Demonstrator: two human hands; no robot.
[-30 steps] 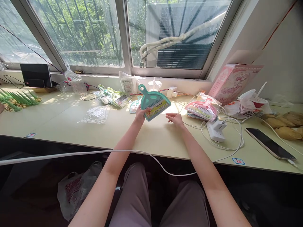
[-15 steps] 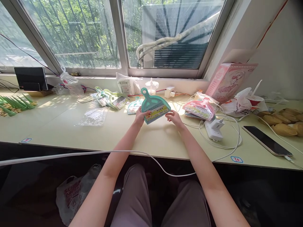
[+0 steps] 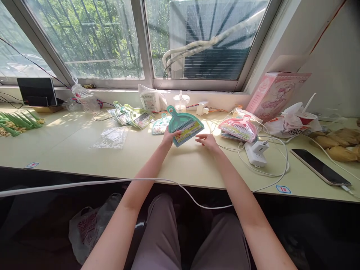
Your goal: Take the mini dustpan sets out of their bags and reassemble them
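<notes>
- Over the table (image 3: 135, 157), beyond its near edge: left hand (image 3: 168, 138) pinches dustpan (image 3: 177, 119), likely keeping its label (image 3: 190, 129) visible.
- Close beside: right hand (image 3: 208, 141), loosely curled, empty.

From here I count two sets in teal: one teal plastic dustpan-and-brush set (image 3: 180, 119) held up and a second, smaller-looking teal set (image 3: 161, 122) behind it. I also see one flat black smartphone (image 3: 320, 167), one tall pink cardboard box (image 3: 278, 95), one black rectangular tablet (image 3: 36, 90) and two small blue-bordered paper labels (image 3: 283, 189). The overlapping green plastic dustpan sets (image 3: 132, 116) I can't number.
</notes>
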